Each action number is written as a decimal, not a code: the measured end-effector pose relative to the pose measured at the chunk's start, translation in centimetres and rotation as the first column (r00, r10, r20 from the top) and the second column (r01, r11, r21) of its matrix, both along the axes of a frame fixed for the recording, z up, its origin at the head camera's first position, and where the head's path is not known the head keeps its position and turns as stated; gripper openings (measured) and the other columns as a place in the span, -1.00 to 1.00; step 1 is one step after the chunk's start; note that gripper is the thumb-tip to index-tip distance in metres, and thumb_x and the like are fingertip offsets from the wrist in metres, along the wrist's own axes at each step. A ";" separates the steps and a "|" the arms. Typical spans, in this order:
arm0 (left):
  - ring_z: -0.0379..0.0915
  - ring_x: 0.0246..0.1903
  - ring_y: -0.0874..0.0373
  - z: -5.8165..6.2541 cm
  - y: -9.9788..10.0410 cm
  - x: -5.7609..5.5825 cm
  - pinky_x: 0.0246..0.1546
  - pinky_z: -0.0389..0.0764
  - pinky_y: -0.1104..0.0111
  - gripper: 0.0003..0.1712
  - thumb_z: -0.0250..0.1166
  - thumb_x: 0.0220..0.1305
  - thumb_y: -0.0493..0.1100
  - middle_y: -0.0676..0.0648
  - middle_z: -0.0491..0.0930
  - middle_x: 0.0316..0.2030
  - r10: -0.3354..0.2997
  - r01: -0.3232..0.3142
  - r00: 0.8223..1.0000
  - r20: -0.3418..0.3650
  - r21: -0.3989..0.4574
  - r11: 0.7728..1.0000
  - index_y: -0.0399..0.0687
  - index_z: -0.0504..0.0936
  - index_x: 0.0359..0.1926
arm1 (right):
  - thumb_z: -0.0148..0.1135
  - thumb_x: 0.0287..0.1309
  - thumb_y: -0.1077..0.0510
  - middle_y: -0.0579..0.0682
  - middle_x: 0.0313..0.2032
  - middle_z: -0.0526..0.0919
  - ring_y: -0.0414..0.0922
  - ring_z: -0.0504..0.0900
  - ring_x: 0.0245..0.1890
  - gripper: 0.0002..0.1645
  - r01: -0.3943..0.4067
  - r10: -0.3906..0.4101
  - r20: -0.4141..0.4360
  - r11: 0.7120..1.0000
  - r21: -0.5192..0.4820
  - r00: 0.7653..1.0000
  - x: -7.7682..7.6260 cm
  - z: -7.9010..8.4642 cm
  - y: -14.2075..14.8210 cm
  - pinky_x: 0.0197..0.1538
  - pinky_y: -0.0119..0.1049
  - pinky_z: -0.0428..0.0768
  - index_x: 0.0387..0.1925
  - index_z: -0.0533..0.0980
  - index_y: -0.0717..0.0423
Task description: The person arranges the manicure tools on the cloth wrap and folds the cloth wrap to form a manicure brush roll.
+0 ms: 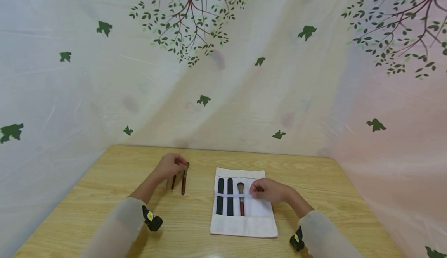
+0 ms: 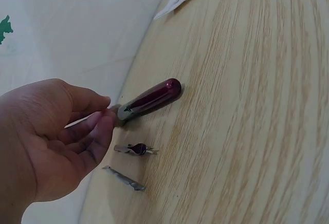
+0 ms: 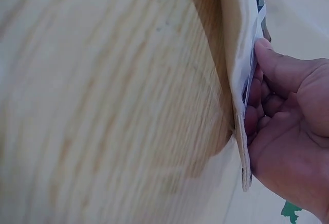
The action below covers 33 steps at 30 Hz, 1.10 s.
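Observation:
My left hand [image 1: 171, 167] pinches a makeup brush [image 1: 183, 184] at its head end, between thumb and fingers. In the left wrist view the brush's glossy dark red handle [image 2: 154, 98] points away from the fingertips, over the wood. A white fabric brush roll [image 1: 244, 227] lies spread out on the right. Two black strips [image 1: 220, 207] and a red-handled brush [image 1: 241, 207] sit in it under a white elastic band [image 1: 235, 196]. My right hand [image 1: 267, 190] is over the roll's right side, fingers curled, pinching the band beside that brush.
Two slim small tools lie left of the pinched brush: one with a dark red part [image 2: 138, 149] and a grey one [image 2: 126, 179]. The wooden table [image 1: 195, 219] ends at a hanging cloth [image 1: 223, 126] printed with leaves and branches.

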State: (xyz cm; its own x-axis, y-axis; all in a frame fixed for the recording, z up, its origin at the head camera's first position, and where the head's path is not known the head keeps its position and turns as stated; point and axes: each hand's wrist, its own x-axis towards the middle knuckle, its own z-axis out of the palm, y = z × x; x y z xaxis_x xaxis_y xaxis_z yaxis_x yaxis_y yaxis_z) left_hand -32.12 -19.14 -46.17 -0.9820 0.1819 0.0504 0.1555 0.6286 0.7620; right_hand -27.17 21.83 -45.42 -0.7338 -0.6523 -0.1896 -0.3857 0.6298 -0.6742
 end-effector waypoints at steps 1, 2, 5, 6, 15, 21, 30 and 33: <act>0.55 -0.35 0.12 0.1 -0.1 0.1 -0.37 0.59 0.32 -0.87 0.36 0.32 -0.30 -0.08 0.65 -0.30 -0.002 0.002 1.000 0.009 -0.003 1.000 -0.24 0.70 -0.14 | 0.15 0.46 0.28 -0.12 -0.34 0.53 -0.15 0.46 -0.27 -0.89 -0.002 0.002 0.002 1.000 0.000 1.000 0.0 0.0 0.0 -0.18 -0.30 0.43 -0.24 0.55 0.08; 0.55 -0.37 0.12 0.1 -0.1 0.2 -0.39 0.59 0.32 -0.87 0.37 0.29 -0.32 -0.09 0.65 -0.33 -0.010 0.010 1.000 0.011 -0.003 1.000 -0.27 0.70 -0.16 | 0.14 0.47 0.28 -0.12 -0.34 0.53 -0.15 0.46 -0.27 -0.89 -0.004 0.004 0.005 1.000 0.000 1.000 -0.1 0.0 0.0 -0.18 -0.30 0.43 -0.24 0.55 0.08; 0.57 -0.43 0.11 0.3 0.0 0.4 -0.43 0.59 0.31 -0.85 0.40 0.22 -0.34 -0.09 0.65 -0.38 -0.020 0.020 0.999 0.040 0.005 1.000 -0.30 0.69 -0.18 | 0.14 0.47 0.27 -0.12 -0.34 0.53 -0.15 0.46 -0.27 -0.88 -0.004 0.004 0.011 1.000 0.006 1.000 -0.1 0.1 0.0 -0.18 -0.30 0.43 -0.24 0.55 0.08; 0.58 -0.45 0.11 0.4 0.0 0.5 -0.44 0.60 0.31 -0.84 0.42 0.21 -0.34 -0.09 0.65 -0.39 -0.022 0.022 0.999 0.048 0.008 1.000 -0.31 0.69 -0.19 | 0.14 0.47 0.27 -0.12 -0.34 0.53 -0.16 0.46 -0.27 -0.88 -0.002 0.001 0.014 1.000 0.010 1.000 -0.1 0.1 0.1 -0.18 -0.30 0.43 -0.24 0.55 0.07; 0.61 -0.53 0.14 0.2 0.7 0.7 -0.47 0.63 0.31 -0.69 0.55 0.13 -0.26 -0.05 0.68 -0.43 -0.008 0.009 0.998 0.056 -0.020 1.000 -0.31 0.68 -0.15 | 0.14 0.48 0.26 -0.12 -0.33 0.52 -0.16 0.46 -0.26 -0.89 0.009 -0.009 0.039 1.000 0.012 0.999 -0.3 -0.2 0.1 -0.18 -0.30 0.42 -0.23 0.54 0.05; 0.63 -0.50 0.15 0.1 1.7 0.9 -0.46 0.64 0.31 -0.57 0.59 0.07 -0.24 -0.06 0.70 -0.43 -0.017 0.018 0.998 0.057 -0.020 1.000 -0.35 0.65 -0.09 | 0.14 0.48 0.25 -0.13 -0.33 0.52 -0.17 0.46 -0.25 -0.88 0.011 -0.012 0.042 1.000 0.018 0.999 -0.4 -0.4 0.2 -0.17 -0.31 0.41 -0.24 0.55 0.04; 0.62 -0.39 0.18 -0.4 3.3 1.0 -0.34 0.65 0.31 -0.73 0.54 0.06 -0.28 -0.02 0.71 -0.42 -0.033 0.026 0.998 -0.056 -0.112 0.993 -0.28 0.74 -0.20 | 0.14 0.47 0.26 -0.12 -0.34 0.52 -0.15 0.46 -0.25 -0.88 0.024 -0.024 0.059 1.000 0.009 0.998 -0.4 -0.3 0.0 -0.18 -0.29 0.41 -0.25 0.54 0.05; 0.64 -0.36 0.16 -0.3 3.7 1.1 -0.31 0.67 0.30 -0.78 0.45 0.11 -0.31 -0.04 0.72 -0.39 -0.020 0.015 0.998 -0.066 -0.083 0.996 -0.28 0.76 -0.18 | 0.14 0.47 0.26 -0.11 -0.33 0.51 -0.13 0.45 -0.24 -0.88 0.030 -0.031 0.070 1.000 0.004 0.997 -0.3 -0.2 0.0 -0.17 -0.25 0.40 -0.25 0.54 0.06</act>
